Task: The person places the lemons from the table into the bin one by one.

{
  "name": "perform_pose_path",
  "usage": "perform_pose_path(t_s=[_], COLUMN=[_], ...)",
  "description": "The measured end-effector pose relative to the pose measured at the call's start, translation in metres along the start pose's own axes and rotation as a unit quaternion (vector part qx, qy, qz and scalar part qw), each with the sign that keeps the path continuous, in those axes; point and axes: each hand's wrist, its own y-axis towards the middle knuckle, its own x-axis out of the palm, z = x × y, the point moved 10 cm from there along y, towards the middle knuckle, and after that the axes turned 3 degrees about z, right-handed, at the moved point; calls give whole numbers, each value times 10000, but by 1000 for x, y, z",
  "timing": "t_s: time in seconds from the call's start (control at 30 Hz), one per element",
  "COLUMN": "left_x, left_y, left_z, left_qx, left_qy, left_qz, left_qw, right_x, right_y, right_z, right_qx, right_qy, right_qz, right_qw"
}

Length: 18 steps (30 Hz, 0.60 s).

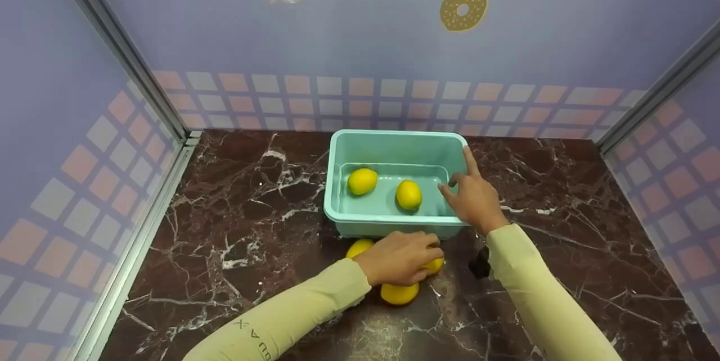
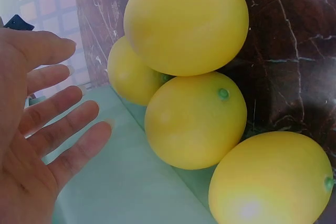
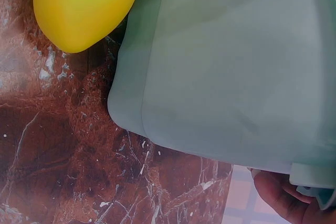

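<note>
A light teal plastic bin (image 1: pixel 388 219) stands on the dark marbled surface, with one lemon (image 1: pixel 362 181) lying in its left part and another lemon (image 1: pixel 409 195) near its middle. My right hand (image 1: pixel 478 201) grips the bin's right rim, thumb inside and index finger along the edge. Just in front of the bin, my left hand (image 1: pixel 396 258) is over a group of several lemons, among them a front lemon (image 1: pixel 400 293) and a left lemon (image 1: pixel 360 247). In the left wrist view its fingers (image 2: pixel 79 150) are spread and relaxed beside the lemons (image 2: pixel 195 121), apart from them.
The marbled tabletop (image 1: pixel 247 226) extends to both sides of the bin. A patterned back wall (image 1: pixel 360 40) rises behind it, with side panels left and right. Beside the right sleeve (image 1: pixel 540 293) lies a small black object (image 1: pixel 479 264), partly hidden.
</note>
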Motion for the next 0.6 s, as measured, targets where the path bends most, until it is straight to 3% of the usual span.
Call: perform_pose_path(t_s=[0.6], left_x=[13], left_y=[2], left_z=[-7], left_qx=[-223], left_qy=[88], left_qz=[-227], left_qw=[9995], right_x=[0], right_y=[0], right_z=[-1], right_qx=[10], right_qy=[-23], right_qz=[36], right_qw=[10000])
